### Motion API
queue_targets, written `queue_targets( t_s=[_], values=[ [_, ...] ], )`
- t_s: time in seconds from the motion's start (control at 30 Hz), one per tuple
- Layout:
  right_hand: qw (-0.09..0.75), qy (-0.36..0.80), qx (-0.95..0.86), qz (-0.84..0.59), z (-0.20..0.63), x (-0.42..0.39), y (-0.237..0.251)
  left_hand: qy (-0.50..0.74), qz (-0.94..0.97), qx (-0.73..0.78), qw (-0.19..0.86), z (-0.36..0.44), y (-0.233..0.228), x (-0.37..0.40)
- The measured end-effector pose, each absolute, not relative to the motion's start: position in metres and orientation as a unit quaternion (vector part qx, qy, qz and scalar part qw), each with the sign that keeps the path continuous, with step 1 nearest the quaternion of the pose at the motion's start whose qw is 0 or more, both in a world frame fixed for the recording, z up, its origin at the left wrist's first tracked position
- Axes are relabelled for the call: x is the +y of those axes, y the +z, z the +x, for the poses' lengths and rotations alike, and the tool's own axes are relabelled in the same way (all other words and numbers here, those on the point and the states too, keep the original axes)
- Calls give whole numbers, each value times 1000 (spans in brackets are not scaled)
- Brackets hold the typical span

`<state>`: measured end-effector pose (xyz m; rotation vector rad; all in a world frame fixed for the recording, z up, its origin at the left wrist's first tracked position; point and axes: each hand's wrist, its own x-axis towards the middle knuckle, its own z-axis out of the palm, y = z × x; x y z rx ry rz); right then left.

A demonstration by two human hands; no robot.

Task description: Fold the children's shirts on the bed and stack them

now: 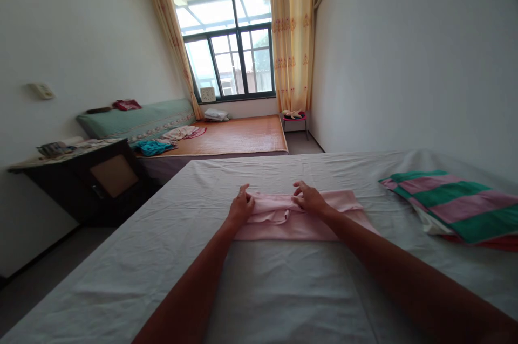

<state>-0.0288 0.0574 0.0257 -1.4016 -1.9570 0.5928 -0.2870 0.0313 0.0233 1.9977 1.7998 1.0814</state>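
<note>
A pink garment (299,225) lies partly folded on the white bed sheet (283,290) in front of me. My left hand (240,207) grips its left edge, fingers curled over a fold. My right hand (309,198) pinches the bunched fabric near the garment's middle top. Both forearms stretch out over the sheet toward it.
A folded green-and-pink striped cloth (453,204) lies at the bed's right side. A dark bedside cabinet (93,182) stands to the left. Beyond are a second bed with a woven mat (234,136), scattered clothes, a small stool (294,117), a window and curtains.
</note>
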Motion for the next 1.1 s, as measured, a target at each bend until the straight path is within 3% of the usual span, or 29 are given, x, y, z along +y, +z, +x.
queue_targets(
  t_s=[0.13,0.33,0.53,0.83,1.1],
  values=[
    [305,93,-820,-475,-42,48,28,322,761,560,-49,-277,30,21],
    [149,74,-906,-388,-68,17,12,148,862,484,-29,-258,6,8],
    [99,124,-874,-459,-42,14,5,112,852,507,-67,-260,-8,8],
    [89,-6,-781,-618,79,16,-21,83,815,569,-67,-257,-1,4],
    [171,-24,-653,-737,125,10,-10,122,796,590,-59,-263,-1,6]
  ],
)
